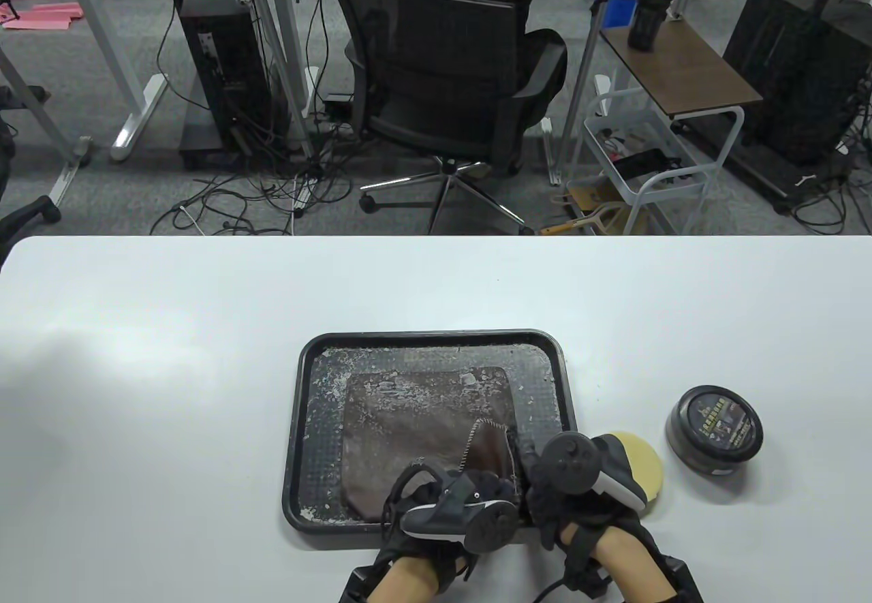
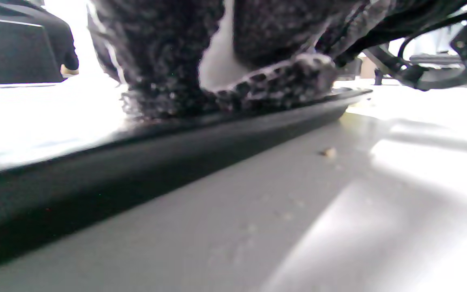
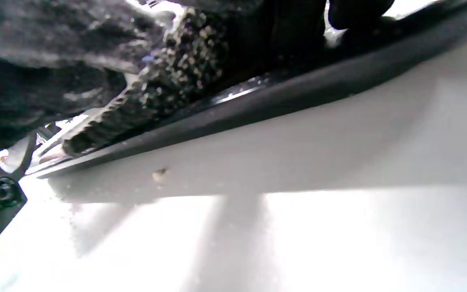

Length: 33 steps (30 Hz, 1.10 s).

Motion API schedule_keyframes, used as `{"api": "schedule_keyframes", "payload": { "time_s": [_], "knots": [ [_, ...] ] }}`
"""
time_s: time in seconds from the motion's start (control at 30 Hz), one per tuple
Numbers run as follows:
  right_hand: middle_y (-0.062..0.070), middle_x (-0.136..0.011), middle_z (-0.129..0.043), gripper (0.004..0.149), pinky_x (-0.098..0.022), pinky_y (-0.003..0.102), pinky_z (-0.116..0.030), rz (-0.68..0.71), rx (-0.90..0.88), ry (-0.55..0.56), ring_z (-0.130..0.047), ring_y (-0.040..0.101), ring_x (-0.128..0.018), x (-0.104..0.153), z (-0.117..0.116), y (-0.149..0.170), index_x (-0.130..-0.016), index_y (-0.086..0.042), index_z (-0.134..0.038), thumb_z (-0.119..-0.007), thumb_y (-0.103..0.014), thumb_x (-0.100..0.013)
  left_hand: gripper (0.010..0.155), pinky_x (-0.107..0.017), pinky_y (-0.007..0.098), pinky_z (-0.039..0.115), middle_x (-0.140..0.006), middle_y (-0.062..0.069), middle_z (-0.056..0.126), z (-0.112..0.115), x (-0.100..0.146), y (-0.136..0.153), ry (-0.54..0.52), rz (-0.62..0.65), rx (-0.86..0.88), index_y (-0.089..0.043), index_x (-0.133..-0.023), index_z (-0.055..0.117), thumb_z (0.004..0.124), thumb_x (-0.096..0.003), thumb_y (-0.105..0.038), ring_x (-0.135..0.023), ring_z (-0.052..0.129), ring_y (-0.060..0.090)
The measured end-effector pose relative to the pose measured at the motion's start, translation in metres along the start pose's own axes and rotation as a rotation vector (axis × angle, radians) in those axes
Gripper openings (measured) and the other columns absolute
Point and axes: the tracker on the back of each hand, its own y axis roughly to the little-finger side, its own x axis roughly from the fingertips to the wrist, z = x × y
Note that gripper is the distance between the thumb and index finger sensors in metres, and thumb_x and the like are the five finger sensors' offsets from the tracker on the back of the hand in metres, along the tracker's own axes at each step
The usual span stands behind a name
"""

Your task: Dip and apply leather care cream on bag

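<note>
A brown leather bag (image 1: 409, 426), flecked with white cream, lies flat in a black tray (image 1: 436, 336). Its near right corner is folded up, showing the stitching. My left hand (image 1: 443, 487) rests on the bag's near edge beside that fold. My right hand (image 1: 537, 472) is at the tray's near right corner and seems to pinch the folded corner; the grip itself is hidden. A round yellow sponge (image 1: 644, 463) lies on the table just behind my right hand. The cream tin (image 1: 714, 429) stands further right with its lid on. Both wrist views show gloved fingers (image 2: 274, 81) (image 3: 168, 73) lying on the tray rim (image 2: 136, 154) (image 3: 278, 97).
The white table (image 1: 170, 371) stretches wide to the left and behind the tray. Its far edge runs across the middle of the table view. Beyond it are an office chair (image 1: 443, 78) and a small cart (image 1: 654, 174), off the table.
</note>
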Motion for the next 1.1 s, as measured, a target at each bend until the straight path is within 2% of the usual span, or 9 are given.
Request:
{"api": "schedule_keyframes", "payload": {
  "time_s": [0.37, 0.97, 1.1],
  "knots": [
    [0.014, -0.097, -0.072, 0.07, -0.061, 0.059, -0.061, -0.006, 0.031, -0.009, -0.068, 0.038, -0.089, 0.0, 0.0, -0.002, -0.102, -0.003, -0.031, -0.071, -0.009, -0.044, 0.051, -0.045, 0.041, 0.085, -0.085, 0.009, 0.086, 0.005, 0.026, 0.019, 0.075, 0.007, -0.027, -0.018, -0.094, 0.081, 0.077, -0.0431, -0.021, -0.065, 0.092, 0.037],
    [0.013, -0.098, -0.072, 0.07, -0.061, 0.058, -0.059, -0.008, 0.016, -0.014, -0.068, 0.037, -0.09, 0.001, 0.001, 0.0, -0.103, -0.004, -0.033, -0.071, -0.009, -0.044, 0.05, -0.047, 0.042, 0.083, -0.087, 0.006, 0.084, 0.007, 0.099, 0.08, 0.146, -0.158, 0.029, -0.022, -0.093, 0.083, 0.077, -0.0436, -0.021, -0.068, 0.089, 0.035],
    [0.013, -0.098, -0.072, 0.069, -0.061, 0.058, -0.059, -0.008, 0.007, -0.015, -0.068, 0.037, -0.089, 0.001, 0.001, 0.0, -0.103, -0.005, -0.034, -0.071, -0.009, -0.044, 0.05, -0.046, 0.042, 0.083, -0.086, 0.007, 0.084, 0.008, 0.113, 0.093, 0.138, -0.216, 0.088, -0.02, -0.093, 0.083, 0.077, -0.0434, -0.02, -0.067, 0.089, 0.035]
  ]
}}
